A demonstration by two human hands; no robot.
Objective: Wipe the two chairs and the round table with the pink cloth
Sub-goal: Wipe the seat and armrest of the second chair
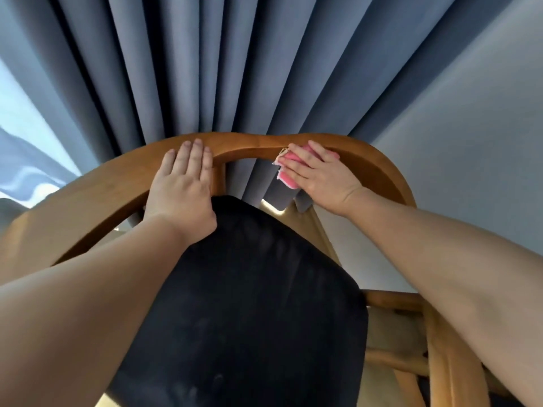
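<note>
A wooden chair with a curved back rail and a black seat cushion fills the view below me. My left hand lies flat on the left part of the rail, fingers straight and together. My right hand presses the folded pink cloth against the right part of the rail, fingers spread over it. Part of the cloth hangs below the rail. The second chair and the round table are out of view.
Blue-grey curtains hang right behind the chair. A pale wall stands to the right. Wooden chair legs and rungs show at lower right. Bright window light enters at far left.
</note>
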